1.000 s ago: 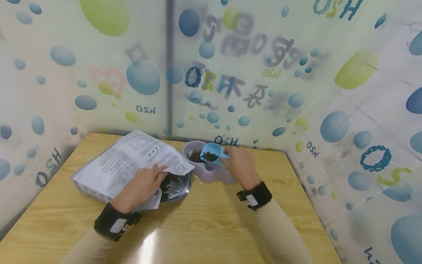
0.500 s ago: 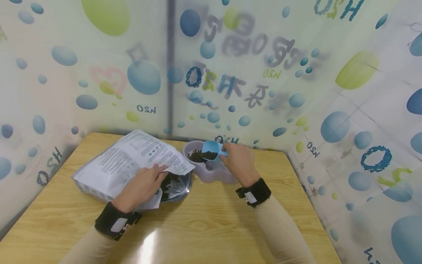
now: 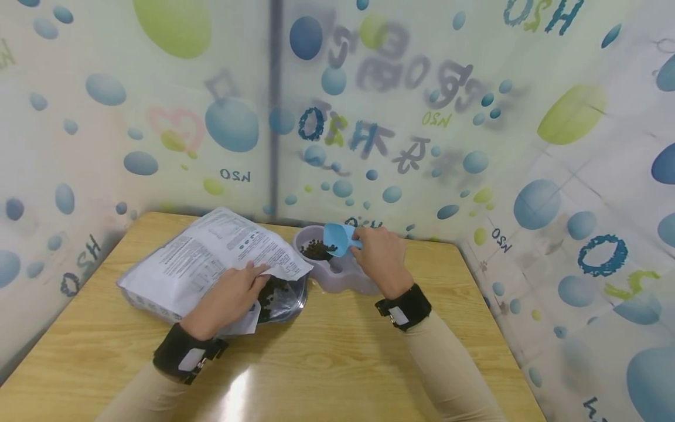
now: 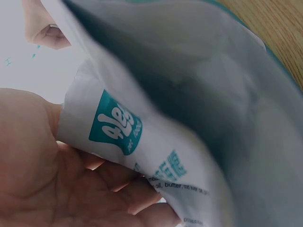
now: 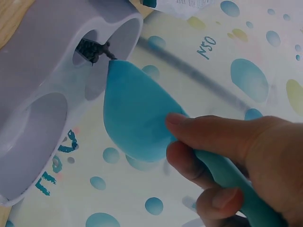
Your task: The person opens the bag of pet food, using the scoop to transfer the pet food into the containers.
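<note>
At btm of frame, beige sleeves [image 3: 453, 369] and black wrist straps [image 3: 174, 347] are seen over a light wood-grain bench [image 3: 327, 363]. L of ctr, the mouth flap of a white printed bag w/ teal lettering [image 3: 192, 252] is pinched by the left grip [image 3: 232, 293]; small dark-brown pellets [image 3: 268, 296] can be seen inside the opening, just R of the fingers. Slightly R of ctr, the handle of a light-blue plastic scoop [image 3: 336, 239] is grasped by the right grip [image 3: 384, 258], betw. thumb & fingers. The scoop is tipped over the L hollow of a pale lilac plastic double bowl [image 3: 343, 283], nr the bench's far edge; more pellets are heaped in that hollow. In the R wrist view the scoop's rounded back is shown, w/ pellets by its lip; the other hollow is shown at lower L. Behind, the pale wall [image 3: 337, 102] is covered w/ blue & green ovals, plus lettering.
</note>
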Demonstrator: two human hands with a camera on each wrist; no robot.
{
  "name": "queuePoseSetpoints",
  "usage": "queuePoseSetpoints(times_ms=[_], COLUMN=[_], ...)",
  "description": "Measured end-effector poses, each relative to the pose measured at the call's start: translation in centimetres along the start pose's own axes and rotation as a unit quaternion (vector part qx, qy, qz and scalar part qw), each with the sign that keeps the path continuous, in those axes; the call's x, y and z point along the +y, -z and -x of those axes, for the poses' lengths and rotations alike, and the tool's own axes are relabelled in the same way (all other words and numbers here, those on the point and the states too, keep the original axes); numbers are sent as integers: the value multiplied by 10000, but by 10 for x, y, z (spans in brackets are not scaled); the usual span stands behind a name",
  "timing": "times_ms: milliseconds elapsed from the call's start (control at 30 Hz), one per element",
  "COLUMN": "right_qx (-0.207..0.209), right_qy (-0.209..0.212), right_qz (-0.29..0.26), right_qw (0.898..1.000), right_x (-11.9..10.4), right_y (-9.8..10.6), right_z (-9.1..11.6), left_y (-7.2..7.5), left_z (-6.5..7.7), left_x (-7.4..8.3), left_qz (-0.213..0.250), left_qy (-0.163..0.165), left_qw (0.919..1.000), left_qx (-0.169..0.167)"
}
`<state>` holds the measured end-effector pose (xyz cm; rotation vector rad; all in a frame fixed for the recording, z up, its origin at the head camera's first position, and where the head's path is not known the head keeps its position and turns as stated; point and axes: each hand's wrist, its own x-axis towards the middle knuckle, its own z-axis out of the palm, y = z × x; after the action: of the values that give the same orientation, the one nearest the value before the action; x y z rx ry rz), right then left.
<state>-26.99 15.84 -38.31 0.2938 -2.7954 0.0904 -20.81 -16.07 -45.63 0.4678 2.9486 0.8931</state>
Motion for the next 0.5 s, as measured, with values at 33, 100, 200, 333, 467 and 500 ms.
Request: queuePoseSetpoints(times_ms=[33,100,200,333,467,500], right_qx=[22,85,190,213,138,138], right_qy=[4,11,24,9,16,18], right_qz=[11,20,22,45,104,117], right_qw=[10000,10000,9998,9998,9998,9998], right_x=[0,0,0,0,1,1], right_y=[0,-1,-2,-2,-3,-3], right_z=[0,0,1,2,2,3], left_y=[0,0,-1,0,0,0], left_z=[0,0,0,0,-1,-1], left_x=[0,0,-1,-2,-2,-1], left_qz=[2,7,53,107,74,55], left_qy=[-2,-13,-3,15,1,-8], left_qw=[10000,10000,10000,9999,10000,10000], left_qx=[8,17,6,-17,5,16])
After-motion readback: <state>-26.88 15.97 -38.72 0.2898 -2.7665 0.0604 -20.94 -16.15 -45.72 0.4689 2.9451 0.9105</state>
